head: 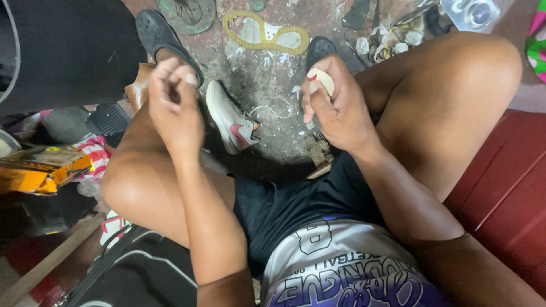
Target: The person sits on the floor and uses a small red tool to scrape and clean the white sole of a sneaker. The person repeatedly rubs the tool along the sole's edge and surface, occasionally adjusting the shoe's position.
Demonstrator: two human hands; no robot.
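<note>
Right hand [335, 111] clamped on a small pale rounded block [322, 78] held above the knees, left hand [173, 105] raised with fingers pinched together, holding nothing visible, white sneaker [230, 120] lying on the stained floor [267, 74] between them.

A stained, paint-flecked concrete floor [267, 74] carries the clutter. Between and below the two grips lies a white sneaker [230, 122] on its side; beyond them, a yellow shoe sole outline [265, 34] and dark clogs [162, 34]. Left of the left grip lies an orange box [40, 170].
</note>
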